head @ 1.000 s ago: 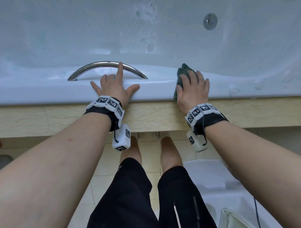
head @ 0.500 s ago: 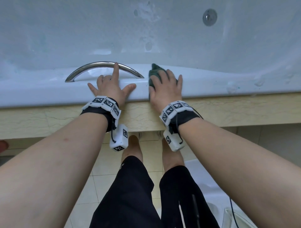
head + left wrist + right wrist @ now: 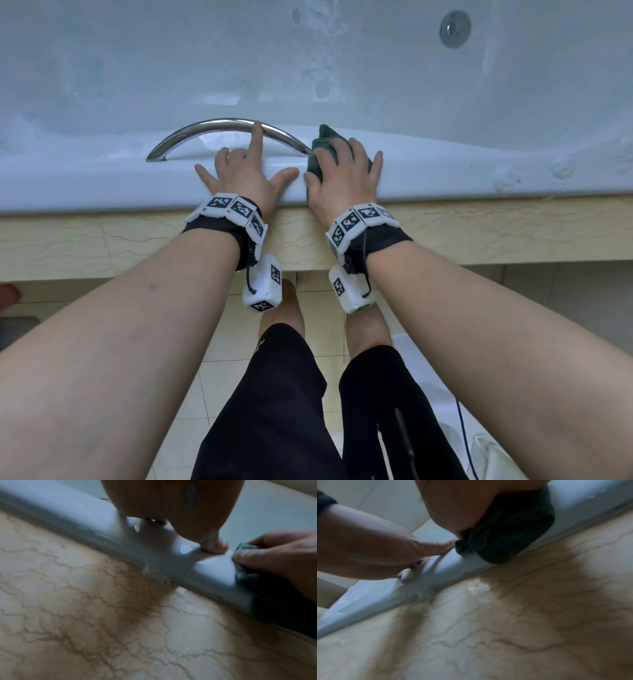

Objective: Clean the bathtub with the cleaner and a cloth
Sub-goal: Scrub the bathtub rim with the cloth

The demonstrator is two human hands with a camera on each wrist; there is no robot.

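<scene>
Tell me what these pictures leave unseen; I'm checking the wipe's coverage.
- Rim under the cloth: covered by the right hand, head view.
- Cleaner: in no view.
- Foam patches on the bathtub: too small to judge.
- Both wrist views: blurred.

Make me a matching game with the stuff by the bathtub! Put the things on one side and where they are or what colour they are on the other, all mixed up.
Things:
1. cloth
2. grab bar
3. left hand
4. round metal fitting

Clues:
A. shiny curved metal on the rim
B. dark green, under the right hand
C. high on the tub's far wall
D. spread flat, one finger touching the bar

Pairs: 1-B, 2-A, 3-D, 4-C
</scene>
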